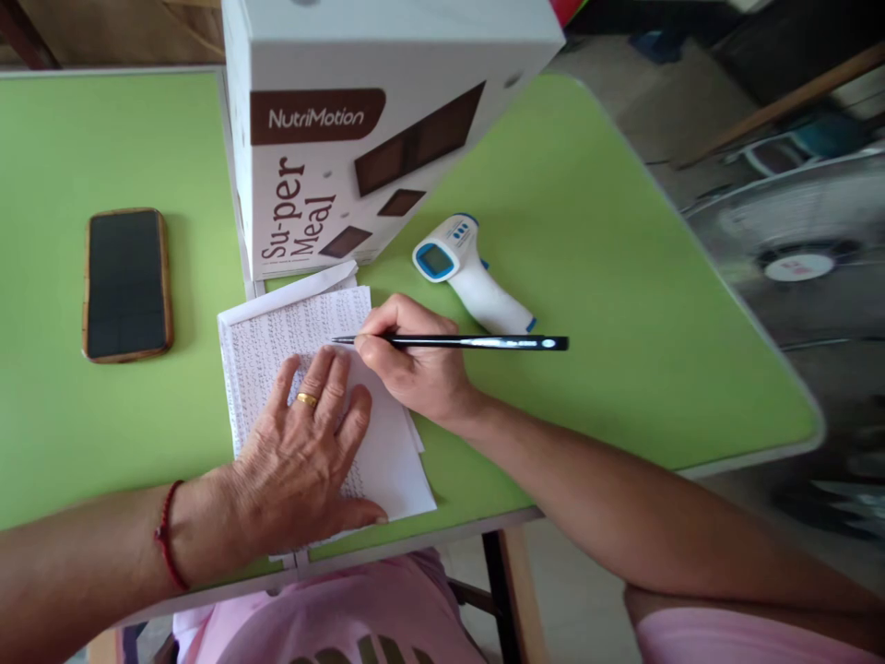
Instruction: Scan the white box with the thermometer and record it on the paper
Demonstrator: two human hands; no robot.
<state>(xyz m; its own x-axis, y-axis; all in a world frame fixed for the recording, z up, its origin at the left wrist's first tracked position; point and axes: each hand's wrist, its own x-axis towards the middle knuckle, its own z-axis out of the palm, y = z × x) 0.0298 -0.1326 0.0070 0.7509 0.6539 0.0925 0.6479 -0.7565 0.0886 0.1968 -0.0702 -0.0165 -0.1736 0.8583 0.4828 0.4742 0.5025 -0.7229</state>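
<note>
My right hand (pixel 418 360) grips a slim black pen (pixel 484 342), its tip close to or on the paper; contact cannot be made out. Under it lie sheets of white paper (pixel 387 461) covered in part with rows of small handwriting, the top edge folded or curled over. My left hand (pixel 304 438), with a gold ring and a red string bracelet, rests flat on the sheets, fingers spread, and hides part of the writing. Just beyond my right hand sits a white and blue infrared thermometer (pixel 470 277) on its side.
A tall white box (pixel 311 69) printed "NutriMotion Su-per Meal" stands behind the paper. To the left lies a phone (pixel 128 284) in a brown-edged case. Everything rests on a green table (pixel 622 304) with pale edging. A fan (pixel 795 263) stands off its right side.
</note>
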